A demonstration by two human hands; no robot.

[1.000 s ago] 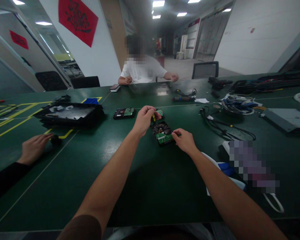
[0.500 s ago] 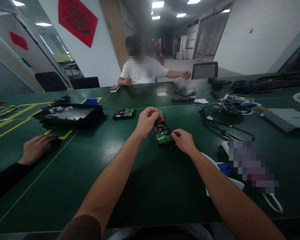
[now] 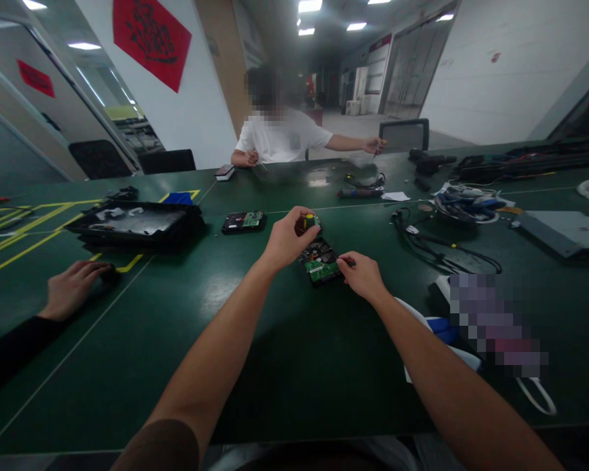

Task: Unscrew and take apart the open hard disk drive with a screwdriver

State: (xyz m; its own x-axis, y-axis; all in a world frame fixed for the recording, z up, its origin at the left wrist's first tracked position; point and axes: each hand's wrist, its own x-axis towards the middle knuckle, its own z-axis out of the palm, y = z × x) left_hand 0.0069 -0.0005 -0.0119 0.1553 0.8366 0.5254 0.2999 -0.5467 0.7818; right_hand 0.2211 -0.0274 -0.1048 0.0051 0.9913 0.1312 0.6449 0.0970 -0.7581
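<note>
A hard drive (image 3: 320,263) with a green circuit board lies at an angle on the dark green table in front of me. Over its far end my left hand (image 3: 290,234) curls its thumb and fingers around a small yellow thing (image 3: 309,221), whose kind I cannot make out. Something small and green shows just past those fingertips. At the drive's right edge my right hand (image 3: 360,271) is closed, thumb and fingertips gripping the corner. A second hard drive (image 3: 244,222) rests on the table, left of my left hand.
A black tray-like casing (image 3: 137,226) stands at the left, near another person's hand (image 3: 73,288). Black cables (image 3: 446,252), a bundle of wires (image 3: 466,203) and a grey metal box (image 3: 567,232) lie at the right. Across the table sits a person (image 3: 287,134) in a white shirt.
My left hand has turned and opened its curl slightly, so the yellow thing now shows. My right hand stays at the drive. The person opposite has stretched a hand farther to the right.
</note>
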